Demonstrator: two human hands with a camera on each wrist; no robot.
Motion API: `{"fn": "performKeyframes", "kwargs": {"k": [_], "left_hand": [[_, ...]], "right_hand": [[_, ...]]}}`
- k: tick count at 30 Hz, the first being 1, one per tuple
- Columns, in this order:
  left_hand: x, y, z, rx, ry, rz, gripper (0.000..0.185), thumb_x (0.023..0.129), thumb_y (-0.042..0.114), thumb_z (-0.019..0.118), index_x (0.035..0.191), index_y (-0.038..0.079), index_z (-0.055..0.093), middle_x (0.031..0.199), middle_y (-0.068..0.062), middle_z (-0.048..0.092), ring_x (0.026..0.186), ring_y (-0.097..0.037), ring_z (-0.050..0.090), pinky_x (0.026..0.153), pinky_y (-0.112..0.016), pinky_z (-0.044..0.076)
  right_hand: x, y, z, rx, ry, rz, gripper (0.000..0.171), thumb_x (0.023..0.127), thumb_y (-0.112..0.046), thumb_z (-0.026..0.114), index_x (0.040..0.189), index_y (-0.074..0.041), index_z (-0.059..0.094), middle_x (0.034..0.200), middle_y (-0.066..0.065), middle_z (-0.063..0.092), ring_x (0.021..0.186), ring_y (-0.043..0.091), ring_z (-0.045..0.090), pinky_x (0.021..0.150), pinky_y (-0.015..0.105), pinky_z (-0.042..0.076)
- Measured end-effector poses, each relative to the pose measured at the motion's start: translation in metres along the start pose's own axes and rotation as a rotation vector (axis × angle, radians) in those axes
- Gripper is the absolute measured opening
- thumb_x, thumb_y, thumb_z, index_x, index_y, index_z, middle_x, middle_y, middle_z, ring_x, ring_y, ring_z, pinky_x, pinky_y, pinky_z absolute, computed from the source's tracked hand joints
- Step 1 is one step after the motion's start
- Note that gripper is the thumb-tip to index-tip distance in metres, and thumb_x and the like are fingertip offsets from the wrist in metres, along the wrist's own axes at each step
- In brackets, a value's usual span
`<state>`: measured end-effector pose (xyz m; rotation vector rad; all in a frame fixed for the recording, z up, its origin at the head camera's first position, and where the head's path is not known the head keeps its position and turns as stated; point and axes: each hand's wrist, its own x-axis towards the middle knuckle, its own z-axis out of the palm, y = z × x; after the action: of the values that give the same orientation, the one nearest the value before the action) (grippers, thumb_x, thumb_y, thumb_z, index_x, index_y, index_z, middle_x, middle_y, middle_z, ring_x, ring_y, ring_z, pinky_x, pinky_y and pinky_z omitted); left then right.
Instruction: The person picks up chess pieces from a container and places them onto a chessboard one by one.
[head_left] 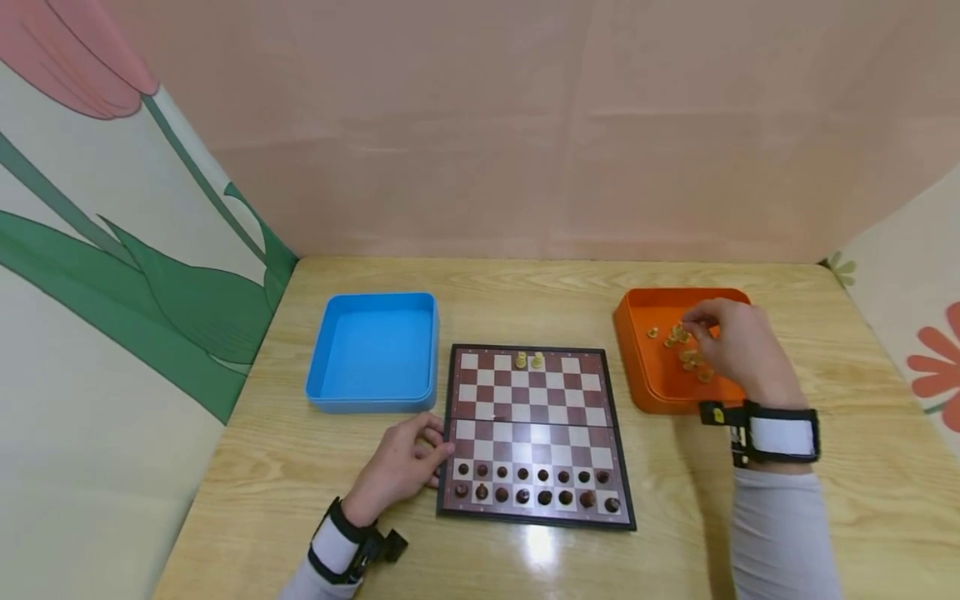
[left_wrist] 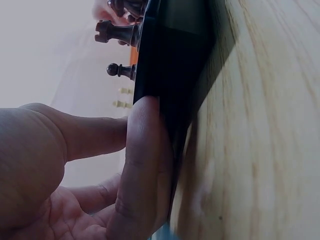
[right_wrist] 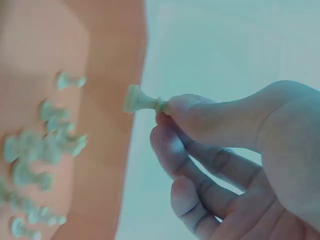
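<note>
A folding chessboard (head_left: 536,437) lies on the table, with rows of dark chess pieces (head_left: 522,496) on its near side and two pale pieces (head_left: 521,360) on the far row. My left hand (head_left: 401,458) holds the board's left edge, thumb and fingers against its rim in the left wrist view. Over the orange box (head_left: 637,375), my right hand (head_left: 738,346) pinches a pale chess piece (right_wrist: 142,100) by its top between thumb and fingertips, base pointing away. More pale pieces (right_wrist: 32,175) lie inside that box, partly hidden by the hand in the head view.
A blue box (head_left: 382,354) stands at the board's upper left, with the orange box on the opposite side. The wooden table (head_left: 525,300) ends at a pinkish wall (head_left: 540,167) at the back. Walls with painted flowers flank both sides.
</note>
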<state>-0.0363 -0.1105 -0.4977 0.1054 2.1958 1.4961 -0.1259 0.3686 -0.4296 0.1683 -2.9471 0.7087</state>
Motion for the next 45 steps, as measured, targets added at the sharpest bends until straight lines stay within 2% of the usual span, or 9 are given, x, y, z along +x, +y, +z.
{"fn": "performKeyframes", "kwargs": {"k": [5,9,12,16,21,27,34,39,45], "left_hand": [[0.001,-0.001,-0.001,0.004,-0.005,0.011,0.025,0.105,0.013,0.07,0.126,0.0,0.063,0.104,-0.012,0.067,0.07,-0.015,0.073,0.059,-0.032,0.067],[0.001,0.0,-0.001,0.011,-0.005,0.013,0.025,0.105,0.012,0.07,0.125,0.0,0.063,0.104,-0.012,0.067,0.07,-0.015,0.073,0.058,-0.032,0.067],[0.001,0.001,-0.001,0.01,-0.004,0.008,0.025,0.105,0.013,0.07,0.126,0.0,0.063,0.105,-0.012,0.067,0.071,-0.015,0.073,0.059,-0.032,0.067],[0.002,0.002,0.0,0.008,-0.005,0.005,0.026,0.105,0.014,0.07,0.126,0.001,0.063,0.106,-0.012,0.067,0.072,-0.015,0.073,0.06,-0.032,0.067],[0.003,0.003,0.0,0.008,-0.006,0.004,0.025,0.105,0.014,0.07,0.125,0.001,0.063,0.105,-0.012,0.067,0.071,-0.015,0.073,0.06,-0.032,0.067],[0.002,0.003,0.0,0.011,-0.011,0.0,0.026,0.105,0.014,0.07,0.126,0.001,0.063,0.105,-0.012,0.067,0.071,-0.015,0.073,0.06,-0.032,0.067],[0.001,0.0,0.001,0.005,-0.006,-0.008,0.026,0.105,0.014,0.071,0.125,0.001,0.063,0.104,-0.011,0.067,0.07,-0.015,0.073,0.059,-0.032,0.067],[0.0,0.0,0.0,0.003,-0.005,-0.009,0.026,0.105,0.014,0.071,0.125,0.001,0.063,0.104,-0.011,0.067,0.07,-0.015,0.073,0.059,-0.032,0.067],[0.001,-0.001,0.0,0.005,-0.003,-0.013,0.025,0.105,0.014,0.071,0.125,0.001,0.063,0.104,-0.011,0.067,0.069,-0.015,0.073,0.059,-0.032,0.067]], "right_hand": [[0.0,-0.027,0.001,0.007,0.104,-0.121,0.009,0.099,0.0,0.073,0.107,0.003,0.077,0.101,0.023,0.077,0.074,0.028,0.067,0.055,0.021,0.051],[0.001,-0.049,0.008,0.047,0.119,-0.189,0.01,0.097,0.001,0.077,0.106,-0.003,0.08,0.101,0.014,0.078,0.078,0.023,0.066,0.061,0.019,0.054],[0.003,-0.064,0.013,0.044,0.127,-0.24,0.011,0.094,0.001,0.08,0.103,-0.006,0.082,0.101,0.01,0.079,0.081,0.021,0.067,0.069,0.026,0.058],[0.005,-0.078,0.022,0.047,0.107,-0.281,0.015,0.093,0.003,0.08,0.104,-0.007,0.082,0.099,0.006,0.078,0.081,0.02,0.066,0.071,0.039,0.063],[0.007,-0.086,0.033,0.064,0.075,-0.287,0.014,0.094,0.001,0.08,0.105,-0.008,0.082,0.096,0.006,0.078,0.08,0.02,0.064,0.069,0.037,0.063],[0.009,-0.093,0.05,0.091,0.054,-0.275,0.012,0.093,0.0,0.082,0.104,-0.005,0.081,0.094,0.009,0.078,0.078,0.023,0.062,0.069,0.042,0.061],[0.011,-0.103,0.068,0.138,-0.017,-0.248,0.007,0.095,-0.005,0.081,0.103,-0.005,0.081,0.096,0.009,0.077,0.079,0.022,0.064,0.068,0.034,0.058],[0.012,-0.106,0.078,0.148,-0.046,-0.233,0.008,0.096,-0.005,0.08,0.103,-0.006,0.081,0.096,0.008,0.077,0.071,0.019,0.059,0.059,0.027,0.056],[0.013,-0.108,0.085,0.155,-0.063,-0.224,0.007,0.096,-0.005,0.081,0.103,-0.005,0.081,0.096,0.01,0.077,0.07,0.02,0.057,0.06,0.029,0.056]]}}
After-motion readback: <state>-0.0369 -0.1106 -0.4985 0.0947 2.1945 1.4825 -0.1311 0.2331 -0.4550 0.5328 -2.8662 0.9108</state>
